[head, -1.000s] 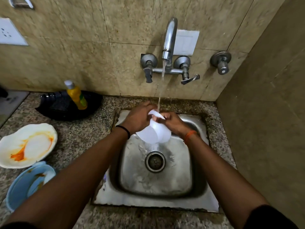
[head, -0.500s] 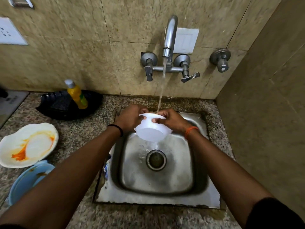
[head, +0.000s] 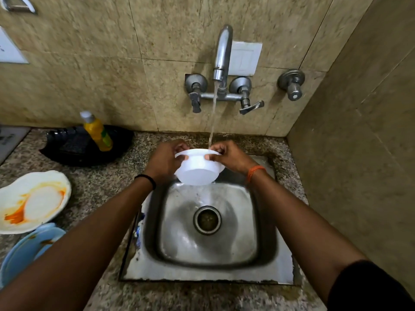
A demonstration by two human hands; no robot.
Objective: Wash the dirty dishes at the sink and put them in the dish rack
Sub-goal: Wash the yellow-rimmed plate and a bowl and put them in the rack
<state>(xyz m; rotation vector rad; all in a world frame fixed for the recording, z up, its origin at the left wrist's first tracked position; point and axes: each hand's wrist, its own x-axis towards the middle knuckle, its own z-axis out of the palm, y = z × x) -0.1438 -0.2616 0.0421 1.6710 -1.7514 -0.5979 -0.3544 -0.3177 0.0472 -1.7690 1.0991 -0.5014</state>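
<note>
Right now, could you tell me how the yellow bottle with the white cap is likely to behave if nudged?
The yellow bottle with the white cap looks tall and narrow, and it already leans in the black dish rack, so it would probably tip easily. It appears to be plastic, so likely light and not fragile.

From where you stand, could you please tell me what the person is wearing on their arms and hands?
The left hand and right hand are bare, without gloves. A thin black band circles the left wrist; an orange thread band circles the right wrist. Both forearms are uncovered, with a black sleeve showing on the right upper arm.
</note>
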